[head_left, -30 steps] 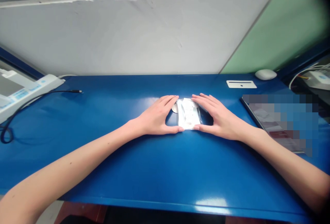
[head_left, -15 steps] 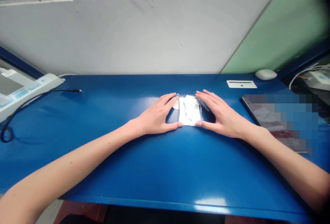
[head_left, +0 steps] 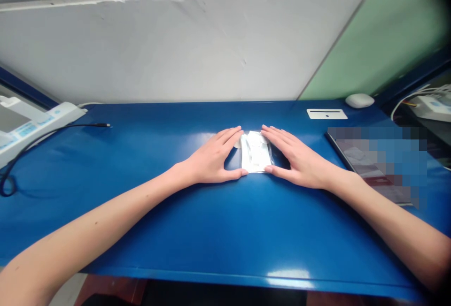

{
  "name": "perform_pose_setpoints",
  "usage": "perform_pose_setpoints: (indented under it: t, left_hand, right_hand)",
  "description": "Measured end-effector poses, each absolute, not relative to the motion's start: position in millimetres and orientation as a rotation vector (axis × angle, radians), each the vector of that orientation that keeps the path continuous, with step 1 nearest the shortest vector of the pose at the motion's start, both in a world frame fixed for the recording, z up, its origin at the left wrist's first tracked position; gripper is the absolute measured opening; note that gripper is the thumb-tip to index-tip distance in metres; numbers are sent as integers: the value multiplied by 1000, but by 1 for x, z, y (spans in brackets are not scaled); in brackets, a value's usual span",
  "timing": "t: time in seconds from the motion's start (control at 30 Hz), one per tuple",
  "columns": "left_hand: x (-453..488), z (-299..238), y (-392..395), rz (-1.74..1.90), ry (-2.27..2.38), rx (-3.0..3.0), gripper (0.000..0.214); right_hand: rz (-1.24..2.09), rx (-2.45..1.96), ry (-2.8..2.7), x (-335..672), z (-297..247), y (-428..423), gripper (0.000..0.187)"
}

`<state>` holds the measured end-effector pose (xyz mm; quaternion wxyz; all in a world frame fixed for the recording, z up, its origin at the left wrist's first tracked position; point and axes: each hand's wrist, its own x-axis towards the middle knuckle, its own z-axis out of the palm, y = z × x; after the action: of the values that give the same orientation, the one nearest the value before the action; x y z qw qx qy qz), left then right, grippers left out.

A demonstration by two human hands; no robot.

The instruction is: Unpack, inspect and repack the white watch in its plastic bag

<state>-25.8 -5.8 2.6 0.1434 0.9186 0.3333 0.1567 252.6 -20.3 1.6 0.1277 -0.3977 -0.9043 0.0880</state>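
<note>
A small white packet with shiny clear plastic (head_left: 255, 155) lies flat on the blue table (head_left: 211, 231), between my two hands. At its left side rests my left hand (head_left: 218, 156), thumb spread from the fingers and its tip by the near left corner. A small pale rounded piece (head_left: 237, 143) shows partly from under those fingertips. My right hand (head_left: 291, 156) mirrors it on the right, with fingertips at the packet's far edge and thumb at the near right corner. Neither hand is closed around anything. What the packet contains cannot be made out.
On the right lie a dark-edged tablet-like device (head_left: 366, 170), partly blurred out, a white card with a dark slot (head_left: 327, 114) and a white rounded object (head_left: 359, 101). A black cable (head_left: 70, 126) runs beside a white power strip (head_left: 59, 114) at left. A grey panel (head_left: 176, 52) stands behind.
My right fingertips have come slightly left, closer over the packet's far edge. My left hand keeps almost the same pose. The whole view has shifted a little.
</note>
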Motion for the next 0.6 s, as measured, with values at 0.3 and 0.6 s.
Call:
perform_pose_setpoints:
  t: [0.3, 0.6]
  left_hand:
    - [-27, 3, -7, 456, 962, 2658, 87]
    - [-27, -1, -7, 537, 985, 2671, 52]
  right_hand:
    - [252, -1165, -2622, 253, 2, -21, 84]
    - [228, -1247, -2491, 253, 1, -20, 63]
